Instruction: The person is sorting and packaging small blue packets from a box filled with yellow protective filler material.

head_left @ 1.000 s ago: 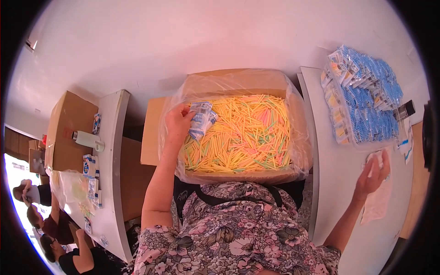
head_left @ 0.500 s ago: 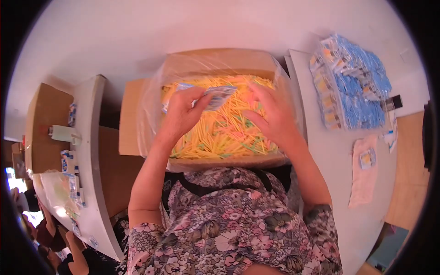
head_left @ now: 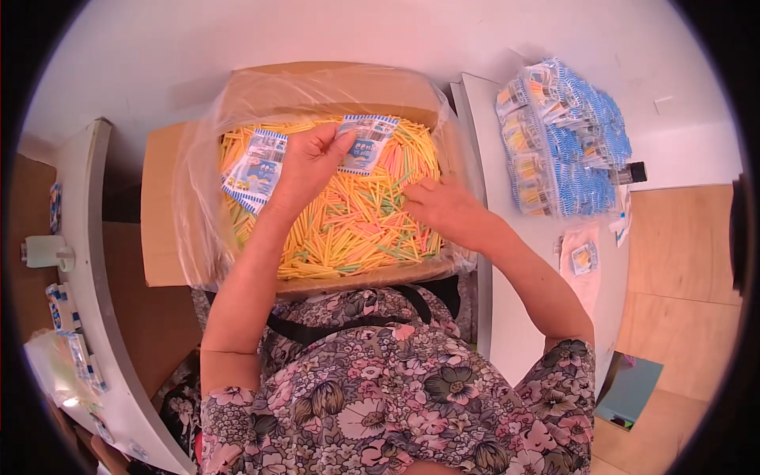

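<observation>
My left hand [head_left: 311,165] pinches a small blue-and-white printed packet [head_left: 369,144] between thumb and fingers, over a carton of sticks. More packets of the same kind [head_left: 258,170] fan out on the other side of this hand; whether it grips them or they lie on the sticks, I cannot tell. Thin yellow, pink and green sticks [head_left: 340,237] fill the carton [head_left: 305,73], which has a clear plastic liner [head_left: 198,170]. At the right part of the pile, my right hand [head_left: 447,210] has its fingers bent down against the sticks, the fingertips partly hidden.
On the right-hand table [head_left: 522,293] stands a stacked block of filled packets [head_left: 566,142], a black-capped object [head_left: 636,172] beside it. One packet [head_left: 584,258] lies on a pink cloth [head_left: 582,289]. To the left, a white-edged table [head_left: 99,237] holds a pale bottle-like object [head_left: 46,252] and packets.
The view has shifted, so the carton appears further left. The packet in my left hand now faces up flat, and the packets behind it show more. My right hand has lowered onto the sticks.
</observation>
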Tool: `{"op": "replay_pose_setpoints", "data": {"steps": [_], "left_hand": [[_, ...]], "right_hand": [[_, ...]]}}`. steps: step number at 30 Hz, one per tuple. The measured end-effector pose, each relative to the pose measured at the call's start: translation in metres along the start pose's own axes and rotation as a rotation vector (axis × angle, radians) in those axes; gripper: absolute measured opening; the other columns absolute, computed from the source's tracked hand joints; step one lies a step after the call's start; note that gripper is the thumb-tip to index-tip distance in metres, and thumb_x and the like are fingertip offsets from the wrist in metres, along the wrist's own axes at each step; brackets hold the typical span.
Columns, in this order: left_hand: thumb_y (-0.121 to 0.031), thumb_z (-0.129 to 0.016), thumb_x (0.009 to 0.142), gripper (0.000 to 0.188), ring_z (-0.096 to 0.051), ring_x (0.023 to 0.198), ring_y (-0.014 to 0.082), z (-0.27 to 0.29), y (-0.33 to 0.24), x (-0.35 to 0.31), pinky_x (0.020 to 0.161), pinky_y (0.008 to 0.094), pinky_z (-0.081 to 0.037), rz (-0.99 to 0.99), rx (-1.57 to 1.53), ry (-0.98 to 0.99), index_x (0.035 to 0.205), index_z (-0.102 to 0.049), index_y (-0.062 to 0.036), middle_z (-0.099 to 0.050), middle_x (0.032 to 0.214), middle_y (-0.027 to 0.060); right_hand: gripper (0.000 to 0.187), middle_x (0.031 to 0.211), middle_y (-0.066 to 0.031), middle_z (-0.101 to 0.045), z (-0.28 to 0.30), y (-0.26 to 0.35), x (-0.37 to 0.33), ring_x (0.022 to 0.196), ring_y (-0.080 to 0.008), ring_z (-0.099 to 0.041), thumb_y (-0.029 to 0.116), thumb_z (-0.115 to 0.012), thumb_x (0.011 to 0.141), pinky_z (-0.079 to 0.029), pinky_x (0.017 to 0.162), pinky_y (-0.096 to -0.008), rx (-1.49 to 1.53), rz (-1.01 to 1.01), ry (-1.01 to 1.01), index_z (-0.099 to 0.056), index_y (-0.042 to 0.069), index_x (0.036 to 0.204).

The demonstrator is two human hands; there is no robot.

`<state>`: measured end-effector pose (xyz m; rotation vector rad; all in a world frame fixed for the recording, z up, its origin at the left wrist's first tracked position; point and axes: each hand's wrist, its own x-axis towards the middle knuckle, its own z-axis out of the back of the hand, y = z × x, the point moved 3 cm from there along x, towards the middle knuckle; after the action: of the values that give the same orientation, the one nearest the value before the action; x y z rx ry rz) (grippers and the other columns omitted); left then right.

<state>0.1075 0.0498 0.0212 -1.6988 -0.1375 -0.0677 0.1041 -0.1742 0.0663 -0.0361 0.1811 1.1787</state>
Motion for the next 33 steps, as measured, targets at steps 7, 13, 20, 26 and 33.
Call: {"op": "replay_pose_setpoints", "data": {"steps": [7, 13, 20, 26, 33], "left_hand": [[-0.013, -0.059, 0.092, 0.018, -0.043, 0.066, 0.0010, 0.006, 0.006, 0.001, 0.057, 0.0194, -0.038, -0.052, 0.153, 0.031, 0.092, -0.065, 0.0033, -0.055, 0.069, -0.0063], [-0.013, -0.058, 0.093, 0.018, -0.042, 0.067, 0.0012, 0.006, -0.003, 0.006, 0.057, 0.0196, -0.038, -0.058, 0.107, -0.014, 0.093, -0.065, 0.0037, -0.053, 0.069, -0.0066], [-0.013, -0.057, 0.094, 0.019, -0.044, 0.068, 0.0011, 0.009, 0.003, 0.007, 0.059, 0.0194, -0.040, -0.036, 0.099, -0.017, 0.097, -0.065, 0.0039, -0.056, 0.072, -0.0066], [-0.013, -0.058, 0.093, 0.019, -0.050, 0.073, 0.0013, 0.012, 0.003, 0.006, 0.064, 0.0195, -0.044, 0.018, 0.025, -0.032, 0.099, -0.066, 0.0030, -0.062, 0.078, -0.0050], [-0.011, -0.065, 0.086, 0.018, -0.062, 0.086, 0.0105, -0.009, -0.015, -0.011, 0.077, 0.0272, -0.050, 0.154, -0.148, 0.561, 0.100, -0.068, -0.0009, -0.068, 0.095, 0.0048]], "right_hand": [[0.017, 0.096, -0.0019, -0.051, 0.001, 0.003, 0.013, 0.097, -0.0179, -0.049, 0.016, -0.055, 0.075, -0.037, 0.083, -0.0328, -0.230, 0.232, 0.152, -0.059, 0.010, 0.090], [0.013, 0.091, 0.0021, -0.051, -0.001, 0.007, 0.020, 0.099, -0.0142, -0.046, 0.019, -0.056, 0.078, -0.035, 0.086, -0.0336, -0.460, 0.336, 0.195, -0.059, 0.014, 0.089], [0.011, 0.083, -0.0019, -0.055, 0.012, 0.013, 0.013, 0.097, -0.0170, -0.050, 0.017, -0.056, 0.076, -0.036, 0.089, -0.0357, -0.392, 0.255, 0.154, -0.057, 0.010, 0.085], [0.008, 0.071, -0.0075, -0.057, 0.017, 0.016, 0.001, 0.082, -0.0241, -0.058, 0.008, -0.057, 0.073, -0.042, 0.079, -0.0385, -0.100, -0.048, 0.205, -0.056, 0.006, 0.080], [0.010, 0.072, -0.0124, -0.058, 0.026, -0.002, -0.012, 0.073, -0.0296, -0.060, 0.005, -0.054, 0.072, -0.045, 0.066, -0.0396, 0.025, -0.084, 0.042, -0.056, 0.003, 0.082]]}}
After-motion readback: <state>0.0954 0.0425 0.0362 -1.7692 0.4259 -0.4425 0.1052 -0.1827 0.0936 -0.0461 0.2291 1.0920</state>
